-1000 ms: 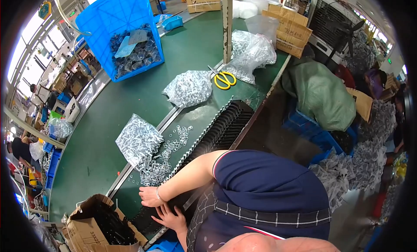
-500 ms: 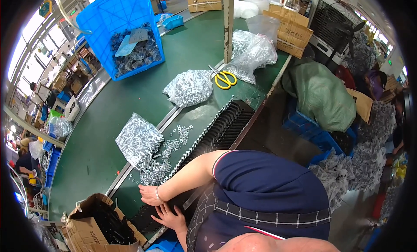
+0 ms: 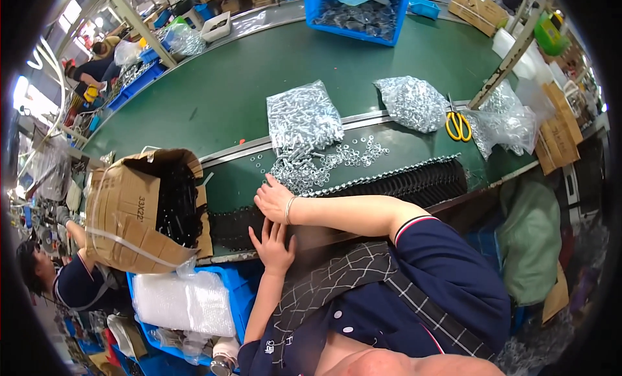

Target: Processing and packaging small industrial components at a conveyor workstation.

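Note:
My left hand [image 3: 275, 249] has its fingers spread at the near edge of a row of flat black parts [image 3: 230, 230]. Just above it my right hand [image 3: 275, 200], a bracelet at its wrist, lies over the same row with fingers apart. I see nothing held in either hand, though the right palm is hidden. Beyond the right hand is a pile of loose silver screws [image 3: 291, 170], with small ring-like nuts [image 3: 353, 154] scattered beside it. Toward the right, black parts [image 3: 414, 185] stand packed in a row, silver hardware along their far edge.
An open plastic bag of screws [image 3: 304, 113] lies behind the pile. Farther right are another filled bag [image 3: 413, 104] and yellow-handled scissors [image 3: 458, 125]. A cardboard box [image 3: 123, 207] of black parts stands left; a blue crate [image 3: 356, 33] is at the back. A co-worker [image 3: 78, 272] is at far left.
My view has swung left, so the table's things appear farther right and the carton shows larger. My right hand has shifted toward the screw pile; my left hand stays close below it.

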The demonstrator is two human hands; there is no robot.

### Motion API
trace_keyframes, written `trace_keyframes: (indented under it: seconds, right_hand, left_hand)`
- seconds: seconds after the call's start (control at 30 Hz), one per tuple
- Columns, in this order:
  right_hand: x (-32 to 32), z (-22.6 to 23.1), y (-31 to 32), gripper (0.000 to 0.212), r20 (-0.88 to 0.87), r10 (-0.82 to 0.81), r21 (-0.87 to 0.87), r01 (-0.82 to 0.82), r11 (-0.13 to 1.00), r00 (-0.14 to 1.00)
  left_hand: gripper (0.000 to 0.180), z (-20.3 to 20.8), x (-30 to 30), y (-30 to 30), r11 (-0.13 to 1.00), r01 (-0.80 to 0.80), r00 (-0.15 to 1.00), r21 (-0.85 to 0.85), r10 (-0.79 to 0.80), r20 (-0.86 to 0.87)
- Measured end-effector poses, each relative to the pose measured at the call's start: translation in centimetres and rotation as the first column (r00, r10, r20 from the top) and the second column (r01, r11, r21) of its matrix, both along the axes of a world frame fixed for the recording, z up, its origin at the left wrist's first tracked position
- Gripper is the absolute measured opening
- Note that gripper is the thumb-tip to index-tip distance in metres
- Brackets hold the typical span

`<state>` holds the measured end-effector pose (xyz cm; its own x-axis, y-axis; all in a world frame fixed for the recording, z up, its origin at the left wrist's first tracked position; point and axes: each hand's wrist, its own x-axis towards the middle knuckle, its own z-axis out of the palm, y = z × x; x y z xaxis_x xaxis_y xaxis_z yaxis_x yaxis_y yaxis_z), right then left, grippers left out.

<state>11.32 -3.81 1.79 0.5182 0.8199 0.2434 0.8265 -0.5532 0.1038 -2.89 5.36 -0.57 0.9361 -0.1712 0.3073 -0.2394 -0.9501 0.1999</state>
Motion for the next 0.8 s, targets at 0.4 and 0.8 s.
trace_keyframes:
  seconds: [0.4, 0.8]
  right_hand:
    - [0.5, 0.8, 0.3, 0.029, -0.131, -0.044, -0.106, 0.03, 0.994, 0.99]
    - [8.6, 3.0, -13.7, 0.016, -0.253, -0.469, -0.228, 0.419, 0.879, 0.846]
  left_hand:
    - [0.05, 0.0, 0.3, 0.0, 1.0, 0.025, 0.999, -0.012, -0.024, 0.045]
    - [0.049, 0.9, 0.1, -0.1, 0.991, -0.018, 0.993, -0.13, 0.033, 0.116]
